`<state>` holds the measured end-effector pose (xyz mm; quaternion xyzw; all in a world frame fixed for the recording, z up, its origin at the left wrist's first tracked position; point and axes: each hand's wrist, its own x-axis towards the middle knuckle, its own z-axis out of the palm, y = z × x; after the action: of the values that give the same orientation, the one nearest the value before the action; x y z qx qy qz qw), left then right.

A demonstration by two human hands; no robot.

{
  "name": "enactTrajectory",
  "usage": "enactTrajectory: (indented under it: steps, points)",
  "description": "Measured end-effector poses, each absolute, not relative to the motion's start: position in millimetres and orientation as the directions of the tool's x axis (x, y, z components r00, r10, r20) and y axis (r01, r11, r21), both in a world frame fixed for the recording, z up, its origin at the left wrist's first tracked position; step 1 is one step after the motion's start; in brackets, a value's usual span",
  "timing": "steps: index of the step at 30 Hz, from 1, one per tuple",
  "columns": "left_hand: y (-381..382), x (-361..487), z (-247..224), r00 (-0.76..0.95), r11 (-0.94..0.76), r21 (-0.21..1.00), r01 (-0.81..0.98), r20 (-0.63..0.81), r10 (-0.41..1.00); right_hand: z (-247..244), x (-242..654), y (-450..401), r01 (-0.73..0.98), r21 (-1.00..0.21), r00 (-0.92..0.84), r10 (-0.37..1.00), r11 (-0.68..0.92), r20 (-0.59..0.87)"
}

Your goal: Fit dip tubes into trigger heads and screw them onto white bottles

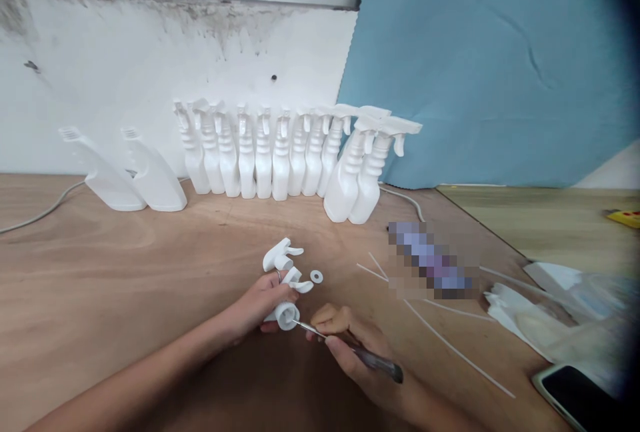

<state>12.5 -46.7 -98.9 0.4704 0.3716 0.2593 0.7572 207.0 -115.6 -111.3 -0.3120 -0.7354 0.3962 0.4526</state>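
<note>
My left hand (260, 305) grips a white spray trigger head (289, 300), its round cap opening turned toward my right hand. In my right hand (350, 345) is a pair of metal tweezers (350, 347), whose tip touches the cap's opening. A second white trigger head (280, 255) lies on the wooden table (125, 265) just beyond my left hand. A small white washer ring (316, 277) lies flat beside it.
A row of several white spray bottles with trigger heads (280, 152) stands along the wall, two headless bottles (130, 175) at its left. Thin white dip tubes (450, 345) and plastic bags (545, 312) lie at the right, a phone (575, 395) at the bottom right corner.
</note>
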Motion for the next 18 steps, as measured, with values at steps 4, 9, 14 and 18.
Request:
enactTrajectory:
  steps: [4,9,14,18]
  points:
    - [-46,11,-94,0.578,0.458,0.884,-0.090,-0.328,0.747,-108,207,-109,0.234,-0.692,-0.460,0.705,0.683,0.540]
    - [-48,10,-96,0.591,0.471,0.873,-0.128,-0.314,0.743,-102,206,-100,0.379,-0.129,-0.651,0.363,0.916,0.666]
    - [-47,7,-103,0.558,0.398,0.900,-0.176,-0.242,0.794,-99,211,-101,0.366,-0.035,-0.704,0.302,0.930,0.643]
    - [-40,-3,-105,0.423,0.208,0.950,-0.232,-0.093,0.901,-106,221,-99,0.404,-0.091,-0.653,0.356,0.910,0.668]
